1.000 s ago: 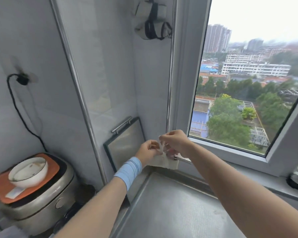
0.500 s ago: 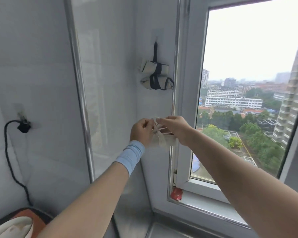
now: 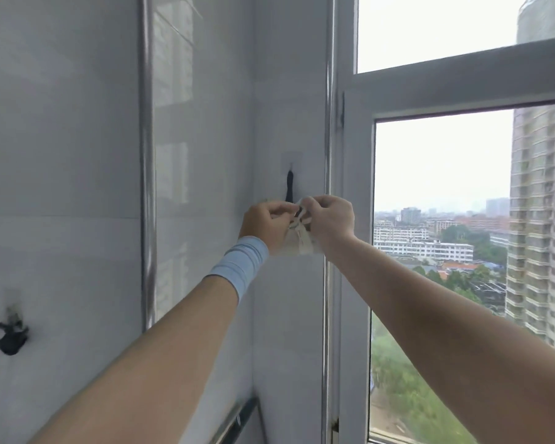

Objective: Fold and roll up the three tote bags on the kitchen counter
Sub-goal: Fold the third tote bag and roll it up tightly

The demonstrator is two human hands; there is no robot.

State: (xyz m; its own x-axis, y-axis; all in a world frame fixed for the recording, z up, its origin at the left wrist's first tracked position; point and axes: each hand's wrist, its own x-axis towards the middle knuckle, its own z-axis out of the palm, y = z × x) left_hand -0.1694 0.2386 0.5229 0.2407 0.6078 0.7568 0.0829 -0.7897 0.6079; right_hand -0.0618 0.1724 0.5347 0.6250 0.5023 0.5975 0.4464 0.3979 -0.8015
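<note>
The fingers (image 3: pixel 281 213) of the left hand (image 3: pixel 265 227) are curled, and together with the curled fingers of the right hand (image 3: pixel 332 219) they pinch a pale loop at the top of the rolled tote bag (image 3: pixel 302 245). The bag hangs just below the knuckles, in the air and close to the wall, not on a counter. Just above the hands a black strap (image 3: pixel 289 187) hangs from a small wall hook (image 3: pixel 290 161), and what it carries is hidden behind the hands. I think the loop is meant for this hook. If it misses the hook, or if the pinch becomes loose, the roll may drop and open again. A strong pull may also tear the stuck-on hook from the tile. A light blue wristband (image 3: pixel 241 265) sits on the left wrist. The wall (image 3: pixel 61 155) is of white glossy tiles with a vertical metal strip (image 3: pixel 146 155). A black plug (image 3: pixel 12 339) sits low on the left, and at the right a window (image 3: pixel 439 174) shows city buildings and trees. The counter is out of view.
</note>
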